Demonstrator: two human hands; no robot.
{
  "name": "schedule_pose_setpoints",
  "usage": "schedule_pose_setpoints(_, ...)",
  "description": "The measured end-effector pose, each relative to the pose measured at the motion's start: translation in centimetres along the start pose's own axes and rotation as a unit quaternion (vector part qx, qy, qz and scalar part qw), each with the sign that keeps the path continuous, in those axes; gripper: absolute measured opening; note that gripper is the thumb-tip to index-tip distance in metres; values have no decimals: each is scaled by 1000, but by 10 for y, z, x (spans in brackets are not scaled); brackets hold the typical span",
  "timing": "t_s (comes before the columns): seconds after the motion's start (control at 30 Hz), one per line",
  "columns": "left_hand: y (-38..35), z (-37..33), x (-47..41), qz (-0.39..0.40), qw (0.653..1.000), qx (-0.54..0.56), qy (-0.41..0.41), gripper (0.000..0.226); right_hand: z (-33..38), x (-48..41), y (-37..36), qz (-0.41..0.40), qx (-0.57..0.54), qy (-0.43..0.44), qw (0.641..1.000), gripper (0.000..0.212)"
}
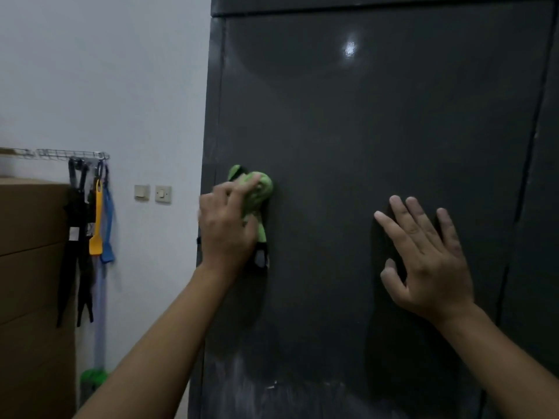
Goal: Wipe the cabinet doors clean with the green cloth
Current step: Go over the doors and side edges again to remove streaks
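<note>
A tall dark grey cabinet door (378, 122) fills the middle and right of the view. My left hand (225, 228) grips a bunched green cloth (258, 192) and presses it against the door near its left edge. My right hand (429, 261) lies flat on the door with fingers spread, well to the right of the cloth. A dusty smear (242, 385) shows low on the door. A second door (541, 207) begins past a vertical gap at the far right.
A white wall (106, 71) is to the left, with two switches (152, 193). A wire rack (72, 154) carries hanging black, yellow and blue tools (98, 219). Cardboard boxes (30, 282) are stacked at the far left.
</note>
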State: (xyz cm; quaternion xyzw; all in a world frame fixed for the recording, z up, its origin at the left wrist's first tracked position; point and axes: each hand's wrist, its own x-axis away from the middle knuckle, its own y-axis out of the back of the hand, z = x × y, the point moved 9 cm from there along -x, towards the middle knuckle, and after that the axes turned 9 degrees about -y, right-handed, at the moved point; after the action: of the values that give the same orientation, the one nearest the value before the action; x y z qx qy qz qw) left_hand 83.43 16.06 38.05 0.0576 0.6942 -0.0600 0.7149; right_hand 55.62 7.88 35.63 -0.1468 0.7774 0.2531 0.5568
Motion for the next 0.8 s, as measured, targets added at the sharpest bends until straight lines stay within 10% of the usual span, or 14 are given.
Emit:
schedule_pose_setpoints(0.2, 6, 20, 82, -29, 996, -16, 88, 53, 9, 3, -3, 18, 21, 51, 998, 68)
schedule_pose_setpoints(0.47, -1, -14, 157, 123, 958, -42, -257, 43, 10, 3, -2, 16, 20, 52, 998, 65)
schedule_pose_setpoints(0.67, 30, 82, 43, -35, 993, 7, 112, 43, 12, 4, -2, 2, 23, 56, 998, 64)
schedule_pose_setpoints(0.8, 27, 76, 43, -65, 993, 18, 97, 44, 13, 4, -3, -1, 25, 58, 998, 64)
